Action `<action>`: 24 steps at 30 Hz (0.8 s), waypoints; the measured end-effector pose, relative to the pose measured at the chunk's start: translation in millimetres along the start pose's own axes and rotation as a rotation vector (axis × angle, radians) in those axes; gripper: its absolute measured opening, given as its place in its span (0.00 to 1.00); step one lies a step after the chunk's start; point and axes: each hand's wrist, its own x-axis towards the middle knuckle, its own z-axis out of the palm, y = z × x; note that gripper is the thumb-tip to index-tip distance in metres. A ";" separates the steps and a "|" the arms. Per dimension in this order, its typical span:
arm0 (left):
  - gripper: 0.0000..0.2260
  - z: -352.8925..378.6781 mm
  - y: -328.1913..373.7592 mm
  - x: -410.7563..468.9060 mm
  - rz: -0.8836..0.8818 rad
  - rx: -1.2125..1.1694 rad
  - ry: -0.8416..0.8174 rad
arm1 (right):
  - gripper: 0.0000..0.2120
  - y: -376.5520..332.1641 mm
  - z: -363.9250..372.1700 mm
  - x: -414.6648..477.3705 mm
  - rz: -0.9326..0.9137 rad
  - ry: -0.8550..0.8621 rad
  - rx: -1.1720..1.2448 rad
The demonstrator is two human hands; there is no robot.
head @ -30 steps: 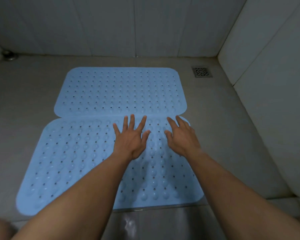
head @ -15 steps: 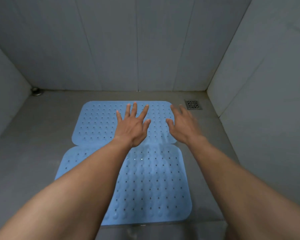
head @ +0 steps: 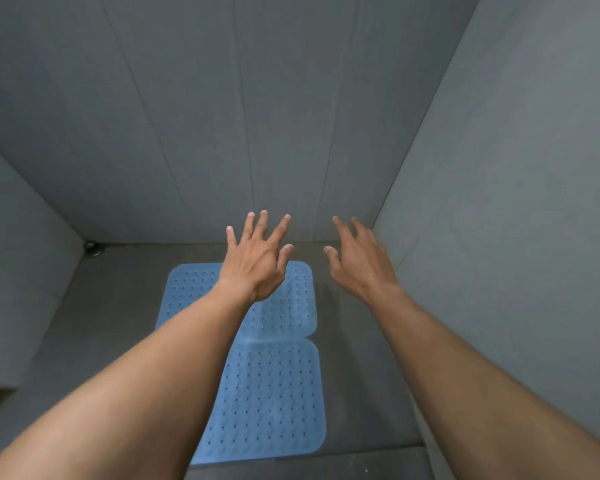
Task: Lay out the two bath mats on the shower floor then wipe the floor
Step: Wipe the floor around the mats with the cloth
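Note:
Two light blue perforated bath mats lie flat on the grey shower floor (head: pixel 357 358), edge to edge. The far mat (head: pixel 288 303) sits nearer the back wall and the near mat (head: pixel 274 396) nearer me. My left forearm hides the left part of both. My left hand (head: pixel 255 259) is lifted above the far mat, fingers straight and spread, holding nothing. My right hand (head: pixel 359 261) hovers to the right of the mats, fingers spread and relaxed, also holding nothing. Neither hand touches a mat.
Grey tiled walls close the stall at the back (head: pixel 257 116), left (head: pixel 18 244) and right (head: pixel 516 220). A small metal fitting (head: pixel 92 247) sits in the far left floor corner. A low step edge (head: pixel 309 459) runs along the near side.
Both hands have lifted off the near mat and risen up and forward. My view has pulled back and tilted up, so the mats look smaller and lower.

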 end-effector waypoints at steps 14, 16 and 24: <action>0.24 -269.5 97.4 107.0 0.257 -0.103 0.086 | 0.22 -17.5 -287.7 54.5 0.141 0.194 -0.078; 0.23 -296.8 108.4 119.3 0.324 -0.133 0.097 | 0.22 -18.0 -315.8 57.5 0.177 0.214 -0.046; 0.21 -373.5 175.8 190.8 0.461 -0.160 0.150 | 0.24 10.2 -417.7 74.9 0.277 0.343 -0.053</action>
